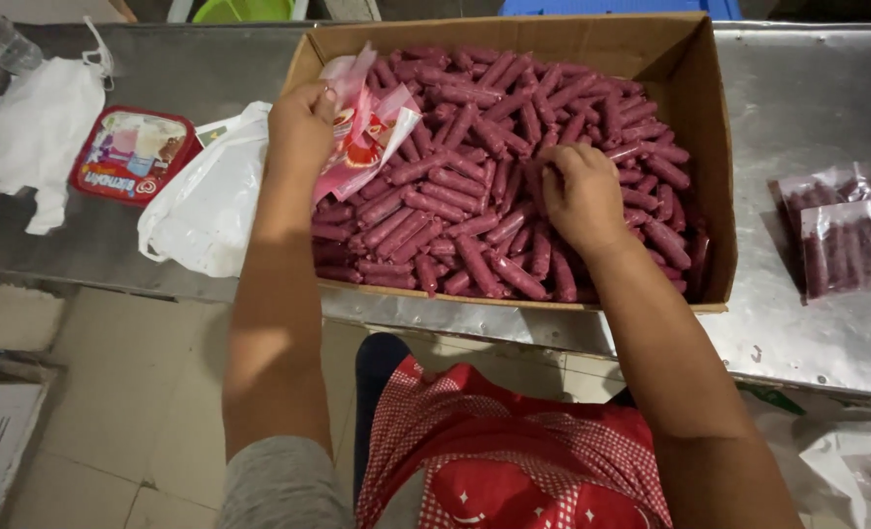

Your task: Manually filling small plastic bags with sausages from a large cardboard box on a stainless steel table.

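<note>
Head view: a pink plastic bag (365,132) is gripped by the left hand (301,127); red sausages (474,211) in the cardboard box (711,147) are clutched by the right hand (580,196).

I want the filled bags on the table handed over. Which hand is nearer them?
Right. The right hand rests on sausages in the box, closer to the filled bags; the left hand holds a pouch farther away.

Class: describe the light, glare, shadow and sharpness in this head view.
Head view: soft overhead light; dull glare on the steel table; shadow beside the filled bags; wide-angle bending at the edges; sausages fairly sharp, right hand slightly soft.
</note>
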